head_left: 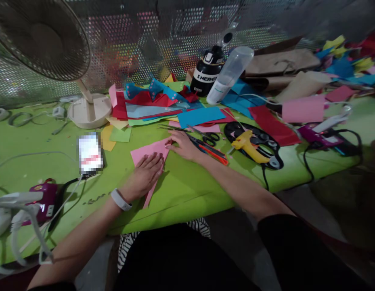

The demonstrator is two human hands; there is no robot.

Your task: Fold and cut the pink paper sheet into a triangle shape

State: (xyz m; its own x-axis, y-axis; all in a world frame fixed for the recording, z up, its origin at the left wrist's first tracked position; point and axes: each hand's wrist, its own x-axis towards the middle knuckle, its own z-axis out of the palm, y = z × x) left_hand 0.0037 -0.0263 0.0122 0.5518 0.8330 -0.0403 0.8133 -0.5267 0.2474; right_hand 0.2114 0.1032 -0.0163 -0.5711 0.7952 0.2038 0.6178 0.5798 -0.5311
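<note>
A pink sheet of paper (141, 152) lies on the green table (187, 190), with a narrow pink strip pointing toward the front edge. My left hand (145, 175) rests flat on the paper, palm down, fingers extended, a pale band on the wrist. At the sheet's upper right corner is my right hand (181, 144), its thumb and fingertips pressed together at the paper's edge. Black-handled scissors (210, 138) and a red-and-black cutter (213, 152) lie just right of my right hand.
A yellow glue gun (249, 147) rests on a black holder at the right. Behind are coloured papers (201, 117), a black bottle (205, 72) and a clear bottle (232, 72). On the left are a fan (89, 109), a phone (90, 152) and a purple power strip (43, 202).
</note>
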